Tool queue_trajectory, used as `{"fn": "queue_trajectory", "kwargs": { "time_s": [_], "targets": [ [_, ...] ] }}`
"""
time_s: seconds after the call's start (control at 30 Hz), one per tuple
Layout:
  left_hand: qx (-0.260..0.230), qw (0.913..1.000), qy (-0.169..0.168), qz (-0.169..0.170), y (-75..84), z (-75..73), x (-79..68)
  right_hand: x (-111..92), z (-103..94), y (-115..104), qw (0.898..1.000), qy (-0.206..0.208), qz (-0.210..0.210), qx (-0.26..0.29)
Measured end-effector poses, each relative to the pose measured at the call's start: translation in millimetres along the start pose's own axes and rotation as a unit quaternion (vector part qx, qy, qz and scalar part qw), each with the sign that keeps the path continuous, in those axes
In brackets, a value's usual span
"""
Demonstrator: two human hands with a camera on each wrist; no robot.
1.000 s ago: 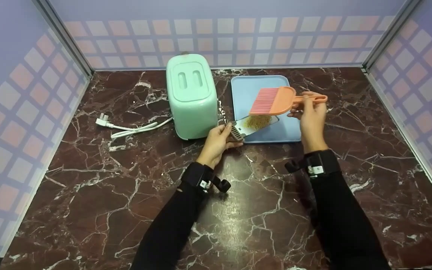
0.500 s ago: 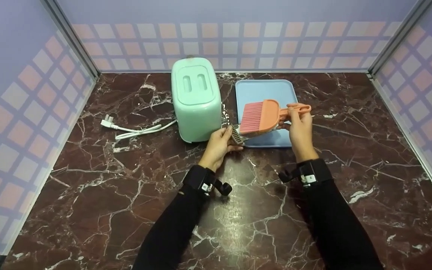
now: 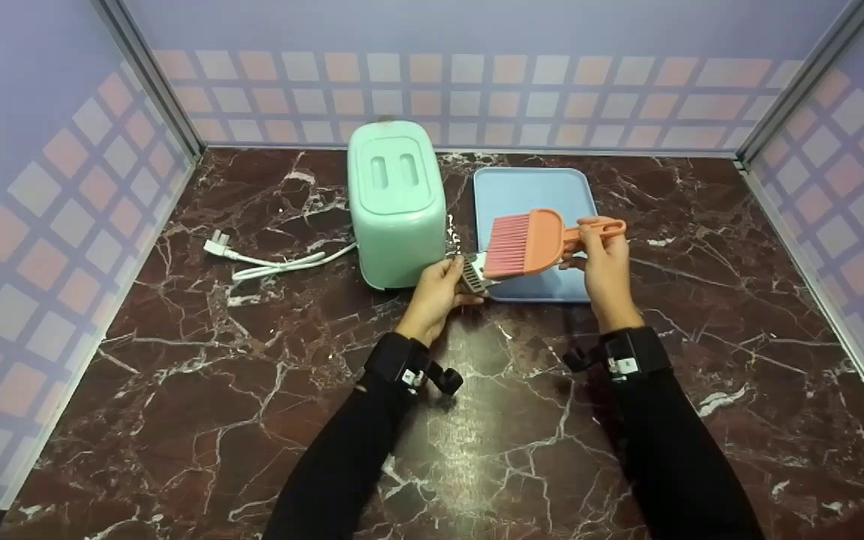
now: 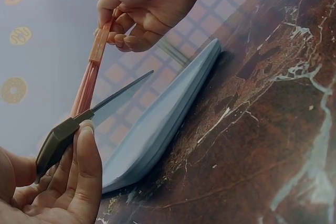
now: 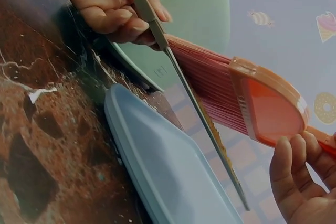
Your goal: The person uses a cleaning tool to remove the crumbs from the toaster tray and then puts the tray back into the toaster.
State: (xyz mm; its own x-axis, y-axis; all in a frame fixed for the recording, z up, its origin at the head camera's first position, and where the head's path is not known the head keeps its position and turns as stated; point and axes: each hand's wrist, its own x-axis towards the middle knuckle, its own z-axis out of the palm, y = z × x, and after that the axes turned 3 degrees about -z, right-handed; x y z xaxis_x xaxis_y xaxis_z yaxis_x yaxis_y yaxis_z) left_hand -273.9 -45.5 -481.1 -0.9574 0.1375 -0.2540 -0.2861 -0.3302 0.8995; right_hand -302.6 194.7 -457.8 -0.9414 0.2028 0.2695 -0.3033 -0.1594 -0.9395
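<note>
In the head view my left hand [image 3: 432,296] pinches the slotted grey-brown end of a toaster crumb tray [image 3: 472,274], a thin flat plate held over the near left part of a blue tray [image 3: 533,187]. My right hand [image 3: 607,277] grips the handle of an orange brush [image 3: 546,241] with pink bristles. The bristles [image 5: 210,85] lie against the plate near its handle end. Yellow-brown crumbs [image 5: 218,139] show along the plate in the right wrist view; from above the brush hides them. The left wrist view shows the plate edge-on, tilted with its far end up.
A mint-green toaster [image 3: 400,240] with a lid on top stands just left of the blue tray. Its white cord [image 3: 278,265] and plug [image 3: 216,244] lie to the left on the dark marbled table [image 3: 252,420]. Panels with a checked band enclose the back and sides.
The right hand has brought the brush left and down onto the crumb tray, covering the crumbs in the head view. The left hand keeps its hold. The head view has shifted slightly.
</note>
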Motion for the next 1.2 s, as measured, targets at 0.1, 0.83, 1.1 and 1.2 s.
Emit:
{"fn": "queue_trajectory", "kwargs": {
  "time_s": [0.1,0.83,1.1,1.2],
  "targets": [
    [0.002,1.0000,0.000,0.000,0.8,0.9,0.4,1.4,-2.9,-1.7,1.000,0.002,0.003,0.005],
    [0.001,0.9998,0.000,-0.018,-1.7,-3.6,3.6,10.2,-22.2,-0.7,0.999,0.018,0.030,-0.008],
    [0.000,0.9998,0.004,-0.017,-2.2,-3.4,4.4,12.7,-26.6,0.3,0.999,0.025,0.040,0.000],
    [-0.002,0.9998,0.006,-0.021,-2.4,-2.9,4.1,13.2,-29.5,0.1,0.999,0.031,0.043,0.000]
  ]
}}
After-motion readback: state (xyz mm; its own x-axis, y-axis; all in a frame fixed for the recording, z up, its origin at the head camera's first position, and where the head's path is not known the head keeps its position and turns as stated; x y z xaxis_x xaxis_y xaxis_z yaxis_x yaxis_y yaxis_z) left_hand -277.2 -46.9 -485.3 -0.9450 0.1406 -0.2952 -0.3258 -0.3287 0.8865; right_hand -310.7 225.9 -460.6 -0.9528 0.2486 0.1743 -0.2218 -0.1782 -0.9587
